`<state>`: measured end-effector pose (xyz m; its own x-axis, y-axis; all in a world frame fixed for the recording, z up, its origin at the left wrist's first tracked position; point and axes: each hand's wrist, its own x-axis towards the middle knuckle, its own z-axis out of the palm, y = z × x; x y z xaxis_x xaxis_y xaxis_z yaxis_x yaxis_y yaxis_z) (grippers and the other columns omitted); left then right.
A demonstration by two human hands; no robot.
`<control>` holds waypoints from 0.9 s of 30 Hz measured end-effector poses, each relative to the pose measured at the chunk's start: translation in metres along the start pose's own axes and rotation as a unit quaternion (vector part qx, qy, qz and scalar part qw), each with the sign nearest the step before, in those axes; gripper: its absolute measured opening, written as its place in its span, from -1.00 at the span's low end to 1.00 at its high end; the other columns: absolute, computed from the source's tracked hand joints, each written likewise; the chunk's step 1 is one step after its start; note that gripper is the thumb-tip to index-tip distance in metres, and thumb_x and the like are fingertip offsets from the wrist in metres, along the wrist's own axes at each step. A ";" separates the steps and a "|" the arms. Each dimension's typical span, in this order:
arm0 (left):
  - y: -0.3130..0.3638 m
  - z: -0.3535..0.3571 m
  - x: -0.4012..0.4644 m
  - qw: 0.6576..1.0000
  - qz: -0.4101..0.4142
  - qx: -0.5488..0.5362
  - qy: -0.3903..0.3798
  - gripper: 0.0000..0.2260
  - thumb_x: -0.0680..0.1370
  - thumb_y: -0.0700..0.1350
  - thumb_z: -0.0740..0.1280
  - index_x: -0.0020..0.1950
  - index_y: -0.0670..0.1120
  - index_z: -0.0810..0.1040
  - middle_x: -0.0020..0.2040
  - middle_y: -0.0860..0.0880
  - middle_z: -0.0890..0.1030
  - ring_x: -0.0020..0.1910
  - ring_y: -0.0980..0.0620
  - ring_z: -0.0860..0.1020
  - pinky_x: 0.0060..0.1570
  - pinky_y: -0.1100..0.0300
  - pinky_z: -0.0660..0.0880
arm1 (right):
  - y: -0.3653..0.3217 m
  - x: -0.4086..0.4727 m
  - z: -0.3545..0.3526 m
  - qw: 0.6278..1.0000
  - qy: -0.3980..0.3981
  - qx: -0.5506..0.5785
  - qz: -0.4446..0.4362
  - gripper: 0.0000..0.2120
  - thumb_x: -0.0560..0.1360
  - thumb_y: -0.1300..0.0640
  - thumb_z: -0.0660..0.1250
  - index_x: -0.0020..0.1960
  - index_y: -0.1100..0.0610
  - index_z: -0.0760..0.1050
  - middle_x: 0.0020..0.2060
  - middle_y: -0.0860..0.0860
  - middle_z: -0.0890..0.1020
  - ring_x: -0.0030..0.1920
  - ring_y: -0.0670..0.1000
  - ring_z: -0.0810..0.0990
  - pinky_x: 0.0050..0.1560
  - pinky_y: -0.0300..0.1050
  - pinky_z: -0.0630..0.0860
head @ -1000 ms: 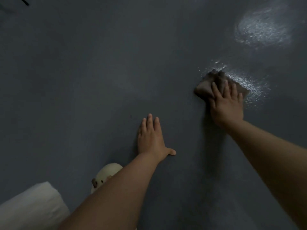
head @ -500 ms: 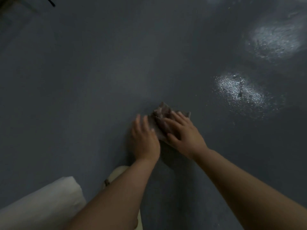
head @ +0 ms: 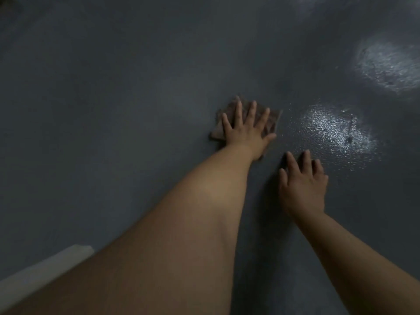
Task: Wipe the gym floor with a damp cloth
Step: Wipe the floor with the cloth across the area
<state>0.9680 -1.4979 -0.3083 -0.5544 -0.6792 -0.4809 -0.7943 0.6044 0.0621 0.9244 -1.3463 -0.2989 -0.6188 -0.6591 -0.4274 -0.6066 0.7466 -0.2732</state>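
Showing at the lower left edge, a strip of white fabric (head: pixel 43 271) lies beside the person's left forearm, which stretches forward across the dark grey gym floor (head: pixel 113 110). Of the two hands, the left hand (head: pixel 246 130) lies flat on a brownish damp cloth (head: pixel 271 120), fingers straight and spread wide, thumb out to the right, palm pressing the cloth down against the floor. The cloth sits near the middle of the view, its edges sticking out past the fingers on the left and right. Just right of it and nearer the person, the right hand (head: pixel 303 185) rests palm down on the bare floor, fingers straight and only slightly apart, holding nothing and not touching the cloth. Further right, a wet shiny patch (head: pixel 336 130) glistens on the floor beyond the right fingertips, and a second bright patch (head: pixel 388 67) lies near the upper right edge.
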 end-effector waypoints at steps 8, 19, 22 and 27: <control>-0.072 0.004 -0.012 0.987 -0.144 -0.045 0.054 -0.36 0.57 0.31 -0.02 0.55 0.12 -0.18 0.57 -0.02 -0.21 0.52 -0.17 -0.22 0.42 -0.28 -0.19 | 0.012 -0.005 -0.001 0.998 -0.022 -0.037 -0.040 -0.45 0.62 -0.06 0.04 0.55 -0.09 -0.06 0.55 0.05 -0.12 0.53 0.14 -0.15 0.48 0.09 -0.13; -0.005 0.045 -0.062 0.959 -0.237 -0.117 0.099 -0.36 0.58 0.27 0.03 0.57 0.05 -0.09 0.57 -0.12 -0.17 0.50 -0.30 -0.23 0.34 -0.35 -0.25 | 0.009 -0.006 0.004 0.998 -0.020 -0.044 -0.038 -0.40 0.60 -0.03 0.05 0.55 -0.09 -0.15 0.54 0.03 -0.19 0.53 0.12 -0.21 0.47 0.09 -0.20; 0.006 0.033 -0.041 0.993 -0.085 -0.039 0.066 -0.39 0.57 0.31 -0.02 0.54 0.17 -0.16 0.56 -0.05 -0.22 0.49 -0.27 -0.28 0.32 -0.37 -0.28 | 0.009 -0.007 0.007 0.998 -0.014 -0.037 -0.039 -0.41 0.60 -0.03 0.05 0.55 -0.09 -0.14 0.54 0.04 -0.18 0.53 0.12 -0.21 0.47 0.09 -0.21; -0.037 0.012 -0.008 0.998 -0.004 0.021 0.058 -0.40 0.56 0.32 -0.03 0.53 0.22 -0.19 0.56 0.01 -0.25 0.51 -0.19 -0.28 0.37 -0.37 -0.22 | 0.009 -0.006 0.009 0.999 -0.005 -0.037 -0.034 -0.41 0.60 -0.03 0.05 0.55 -0.09 -0.13 0.54 0.03 -0.17 0.53 0.12 -0.20 0.47 0.09 -0.22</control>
<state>1.0042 -1.5099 -0.3172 -0.5759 -0.7261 -0.3758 -0.7886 0.6146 0.0211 0.9279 -1.3348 -0.3065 -0.5702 -0.7068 -0.4187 -0.6826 0.6912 -0.2372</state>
